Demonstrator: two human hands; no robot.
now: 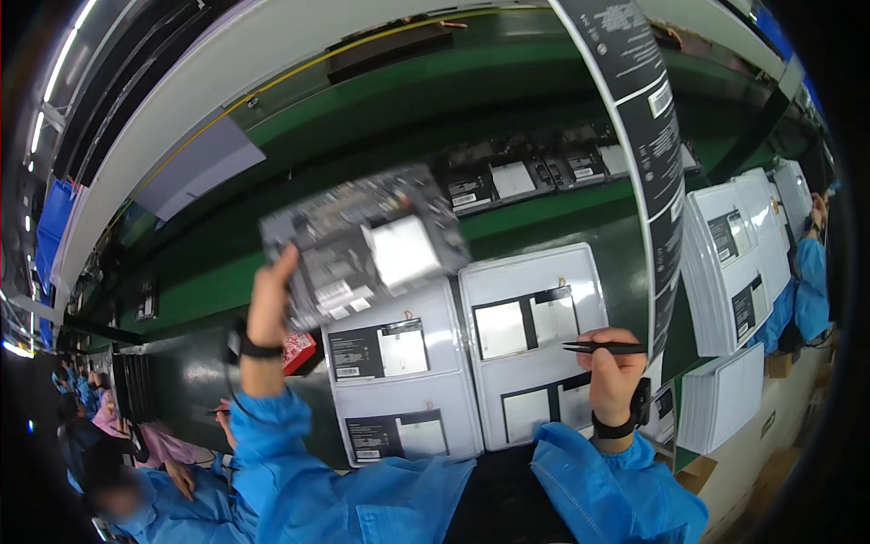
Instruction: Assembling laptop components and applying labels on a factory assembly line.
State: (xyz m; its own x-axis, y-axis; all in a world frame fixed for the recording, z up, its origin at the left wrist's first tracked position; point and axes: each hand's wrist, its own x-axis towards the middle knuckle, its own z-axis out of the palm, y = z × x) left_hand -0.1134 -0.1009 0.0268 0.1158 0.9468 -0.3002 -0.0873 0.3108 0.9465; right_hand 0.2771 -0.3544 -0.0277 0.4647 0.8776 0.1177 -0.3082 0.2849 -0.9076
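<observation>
My left hand [269, 304] grips the left edge of an open black electronic device chassis [340, 254], raised and tilted above the bench and blurred by motion. A silver-white panel and a dark labelled section show inside it. In my right hand [613, 385] is a pair of black tweezers [603, 347], tips pointing left over the right-hand white plastic tray [584, 272]. That tray and the left-hand tray [449, 335] beside it hold flat battery packs. Those on the left, such as the upper battery pack [353, 354], show black labels; those on the right show mostly silver faces.
Similar chassis [517, 181] line the green conveyor [227, 308] beyond the trays. A long strip of black printed labels [648, 118] hangs at the right. Stacked white trays [720, 272] stand farther right. A red box [297, 352] sits left of the trays. Co-workers sit at both sides.
</observation>
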